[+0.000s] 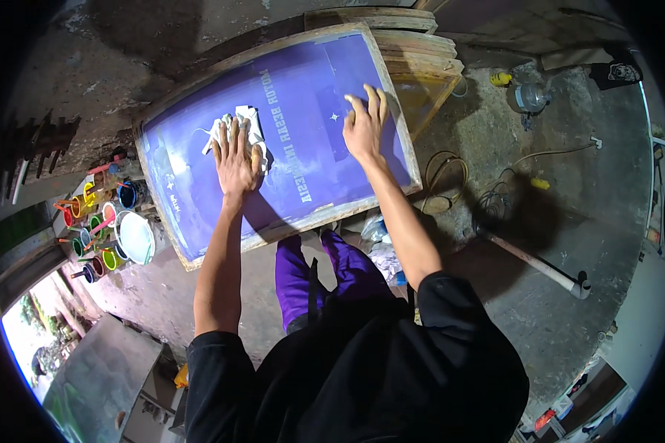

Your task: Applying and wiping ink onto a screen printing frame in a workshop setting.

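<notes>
A large screen-printing frame (303, 193) with purple-blue mesh and worn wooden edges lies tilted in front of me, pale mirrored lettering running across the mesh. My left hand (238, 159) presses a crumpled white cloth (253, 125) against the mesh left of the lettering, fingers spread over it. Parts of the cloth stick out around the fingers. My right hand (366, 124) is at the right part of the mesh, beside a small white star mark. Its fingers are apart and slightly bent, with nothing in them; whether the fingertips touch the mesh I cannot tell.
Several colourful ink pots (111, 257) and a white bucket (134, 238) stand left of the frame. Stacked wooden frames (414, 55) sit behind it. On the right floor lie a coiled hose (451, 173), a pale pipe (532, 262) and a clear plastic bottle (530, 97).
</notes>
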A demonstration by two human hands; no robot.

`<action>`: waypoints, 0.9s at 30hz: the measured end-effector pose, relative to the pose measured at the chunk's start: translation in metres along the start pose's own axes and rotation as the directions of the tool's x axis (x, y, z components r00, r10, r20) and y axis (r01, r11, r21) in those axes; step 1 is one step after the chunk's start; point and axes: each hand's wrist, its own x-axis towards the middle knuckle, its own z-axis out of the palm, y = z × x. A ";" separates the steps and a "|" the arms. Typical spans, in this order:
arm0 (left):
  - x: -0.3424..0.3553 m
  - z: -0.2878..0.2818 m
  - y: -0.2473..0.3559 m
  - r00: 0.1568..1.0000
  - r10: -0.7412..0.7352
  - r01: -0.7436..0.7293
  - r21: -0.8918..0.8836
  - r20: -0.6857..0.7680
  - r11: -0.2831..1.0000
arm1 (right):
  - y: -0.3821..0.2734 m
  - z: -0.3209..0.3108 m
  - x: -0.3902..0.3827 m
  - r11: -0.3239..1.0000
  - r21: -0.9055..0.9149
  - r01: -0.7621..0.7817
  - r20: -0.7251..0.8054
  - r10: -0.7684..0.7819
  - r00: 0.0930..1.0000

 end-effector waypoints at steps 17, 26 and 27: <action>-0.005 0.001 -0.002 0.999 -0.037 0.037 -0.006 0.029 0.999 | -0.022 0.029 0.025 0.978 -0.202 0.051 0.040 -0.044 0.998; -0.003 0.002 -0.005 0.999 -0.022 0.022 -0.009 0.028 1.000 | -0.024 0.012 0.001 0.990 -0.069 -0.123 -0.083 0.118 0.990; -0.003 0.003 -0.006 0.999 -0.028 0.027 0.001 0.026 1.000 | -0.028 0.007 -0.018 0.960 -0.020 -0.280 -0.181 0.272 0.945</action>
